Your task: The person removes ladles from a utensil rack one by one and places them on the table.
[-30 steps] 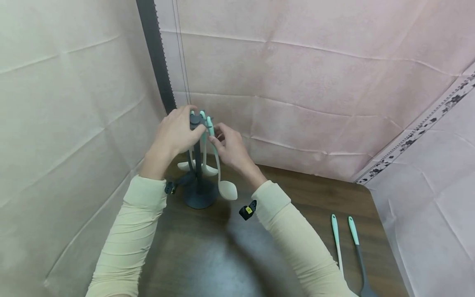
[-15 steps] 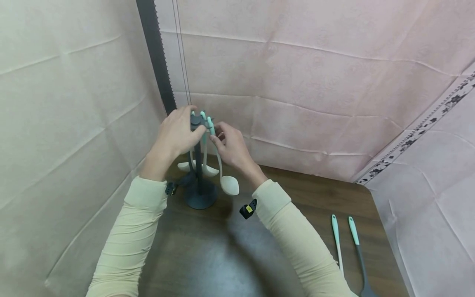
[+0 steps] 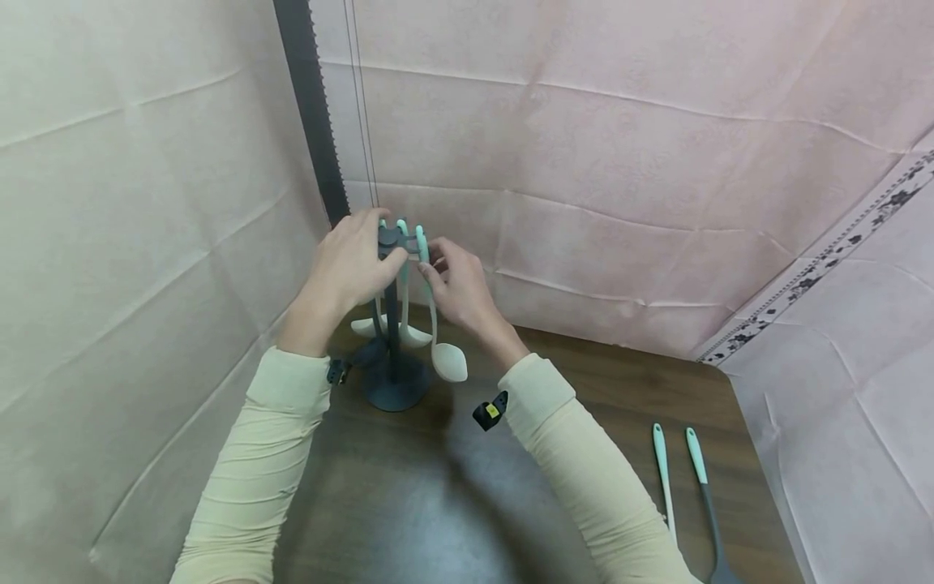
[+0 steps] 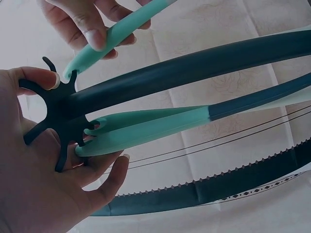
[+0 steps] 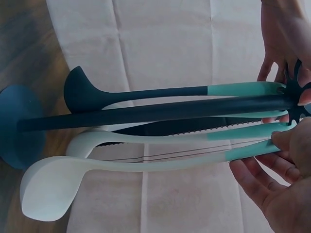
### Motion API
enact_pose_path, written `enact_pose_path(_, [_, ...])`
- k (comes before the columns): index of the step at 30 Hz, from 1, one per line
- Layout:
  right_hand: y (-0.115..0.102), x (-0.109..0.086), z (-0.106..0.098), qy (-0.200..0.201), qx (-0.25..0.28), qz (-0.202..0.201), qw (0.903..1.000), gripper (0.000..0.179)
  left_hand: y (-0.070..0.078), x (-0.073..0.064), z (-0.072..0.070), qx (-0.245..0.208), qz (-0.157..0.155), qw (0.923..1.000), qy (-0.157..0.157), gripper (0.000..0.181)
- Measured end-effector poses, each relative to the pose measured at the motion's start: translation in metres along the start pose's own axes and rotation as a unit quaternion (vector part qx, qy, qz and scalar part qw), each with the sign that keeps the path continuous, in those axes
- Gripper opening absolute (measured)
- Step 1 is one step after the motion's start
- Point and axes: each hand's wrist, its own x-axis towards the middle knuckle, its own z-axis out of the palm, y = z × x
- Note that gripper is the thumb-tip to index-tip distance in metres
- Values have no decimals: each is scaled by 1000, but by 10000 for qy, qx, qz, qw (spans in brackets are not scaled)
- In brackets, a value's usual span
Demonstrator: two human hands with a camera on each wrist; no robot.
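A dark utensil stand rises from the table, with a crown of hooks on its pole. My left hand holds that crown, thumb and fingers around its hook arms. Between thumb and fingers, my right hand pinches the mint handle of a white ladle. The handle's end meets a hook tip in the left wrist view; whether it hangs there I cannot tell. On other hooks hang a dark ladle and a white utensil, both mint-handled. Another mint handle shows partly behind the pole.
Two more mint-handled utensils lie at the table's right: one with a white shaft, one with a dark shaft. My right sleeve and the frame edge cut off their lower ends. Cloth walls stand close behind and beside the table.
The white ladle's handle top has shifted slightly right, and its bowl sits a little higher than a second ago. The left hand keeps its hold on the stand.
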Motion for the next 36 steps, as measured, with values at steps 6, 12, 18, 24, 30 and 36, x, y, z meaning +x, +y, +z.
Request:
enact_pose_path(6, [2, 0, -5, 66, -19, 7, 10000, 20, -2, 1, 0, 14, 30, 10000, -42, 73])
enact_pose_path(12, [3, -1, -10, -6, -22, -145, 9999, 22, 0, 0, -1, 48, 36, 10000, -57, 73])
enact_pose_path(18, [4, -4, -16, -13, 52, -274, 9996, 24, 1, -2, -1, 46, 34, 10000, -73, 73])
enact_pose_path(24, [8, -10, -24, 78, 103, -344, 9993, 25, 2, -3, 0, 43, 58, 10000, -15, 72])
enact_pose_path(30, [11, -14, -33, 186, 72, -372, 9991, 25, 1, -3, 2, 31, 69, 10000, 19, 72])
enact_pose_path(36, [13, -18, -41, 287, 45, -396, 9988, 24, 1, -2, 2, 20, 67, 10000, 61, 71])
